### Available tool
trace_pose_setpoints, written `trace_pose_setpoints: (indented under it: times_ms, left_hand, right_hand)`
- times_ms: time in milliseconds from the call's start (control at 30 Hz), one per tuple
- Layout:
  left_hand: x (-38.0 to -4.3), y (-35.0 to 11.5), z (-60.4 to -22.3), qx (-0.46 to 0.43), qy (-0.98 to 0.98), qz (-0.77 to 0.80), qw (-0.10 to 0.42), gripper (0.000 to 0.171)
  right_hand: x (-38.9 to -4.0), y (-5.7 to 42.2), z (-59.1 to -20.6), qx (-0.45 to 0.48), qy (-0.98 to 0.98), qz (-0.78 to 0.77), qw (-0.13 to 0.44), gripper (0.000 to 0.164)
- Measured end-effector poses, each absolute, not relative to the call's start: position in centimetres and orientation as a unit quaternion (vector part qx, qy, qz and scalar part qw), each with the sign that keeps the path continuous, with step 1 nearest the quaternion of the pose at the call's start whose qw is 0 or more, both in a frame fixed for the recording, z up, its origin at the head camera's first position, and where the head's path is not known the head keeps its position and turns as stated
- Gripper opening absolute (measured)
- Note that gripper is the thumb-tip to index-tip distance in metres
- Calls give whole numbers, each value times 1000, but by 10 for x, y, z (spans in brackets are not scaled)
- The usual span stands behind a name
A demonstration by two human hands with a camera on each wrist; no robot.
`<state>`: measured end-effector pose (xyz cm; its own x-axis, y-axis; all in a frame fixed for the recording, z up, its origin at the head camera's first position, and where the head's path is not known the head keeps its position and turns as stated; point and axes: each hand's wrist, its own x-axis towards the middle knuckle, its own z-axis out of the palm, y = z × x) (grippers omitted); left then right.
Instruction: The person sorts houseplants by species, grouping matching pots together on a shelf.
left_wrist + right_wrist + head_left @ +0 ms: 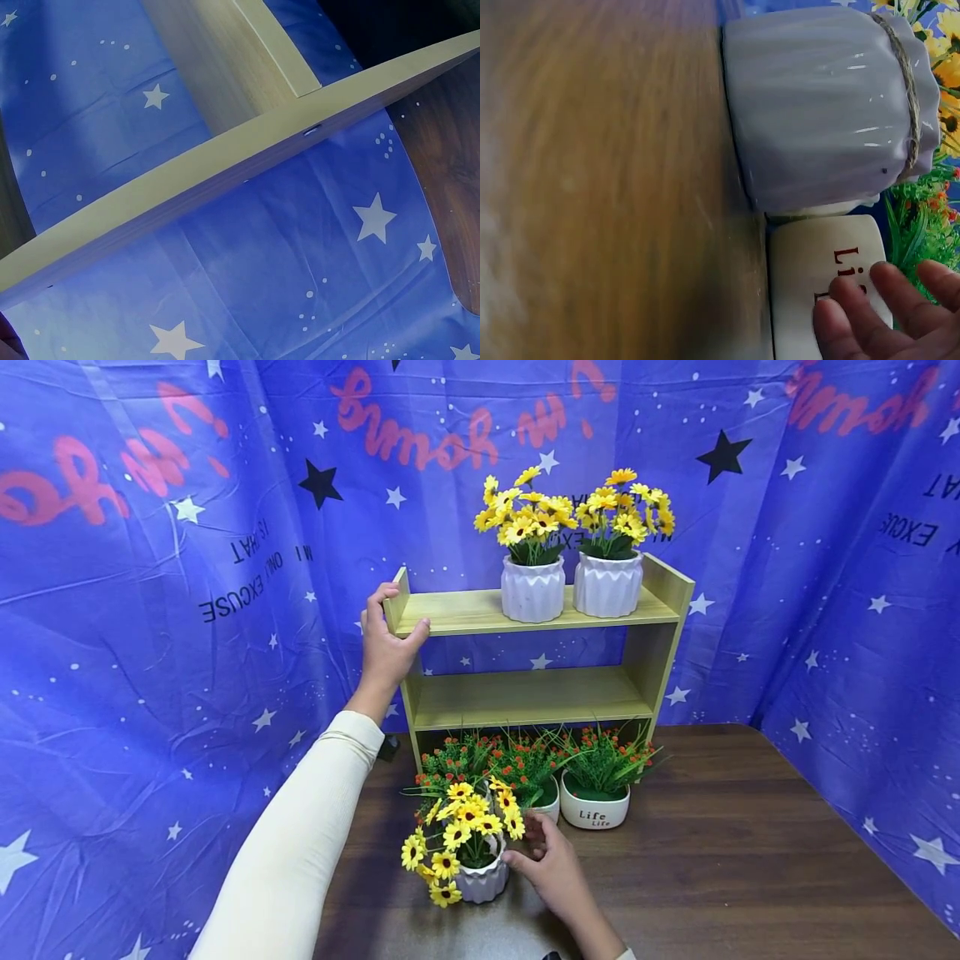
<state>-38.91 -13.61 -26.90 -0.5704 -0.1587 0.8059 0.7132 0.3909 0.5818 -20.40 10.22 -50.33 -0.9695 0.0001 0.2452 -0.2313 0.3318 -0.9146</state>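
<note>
Well, far left: a blue starry curtain (150,693) hangs in folds beside the person's pale sleeve (292,835).
Left hand (386,652): grips the upper left corner of the wooden rack (525,697), fingers hooked over the side panel, thumb on the front of the top board.
Front sunflower pot (483,885): stands upright on the brown table (750,843), before the rack's left part, with twine (907,97) around its neck and yellow blooms (468,827) spilling left.
Red-flowered plants (525,760): a row at the rack's foot, the left one partly hidden by sunflowers.
Right hand (555,864): just right of the front pot and far nearer it than the left hand; its fingers are spread, clamped on nothing. The thumb seems to reach the rim, though I can't tell whether it touches.
Pot's axis: vertical, its ribbed side toward the right hand's thumb.
Top-board pair (532,593): two more sunflower pots, side by side toward the right end.
"Life" pot (595,814): white, lettered, rightmost in the lower row.
</note>
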Motion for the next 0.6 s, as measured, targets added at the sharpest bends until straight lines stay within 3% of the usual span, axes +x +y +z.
trace_pose_setpoints:
  times_ms: [300, 600]
  left_hand:
    - [-387, -138, -266, -193, -713, -520, 429, 56]
    - [-386, -136, -268, -181, -725, -520, 413, 58]
  right_hand:
    - [-202, 88, -507, 111, -832, 541, 62, 81]
    - [-193, 71, -515, 94, -834, 541, 44, 74]
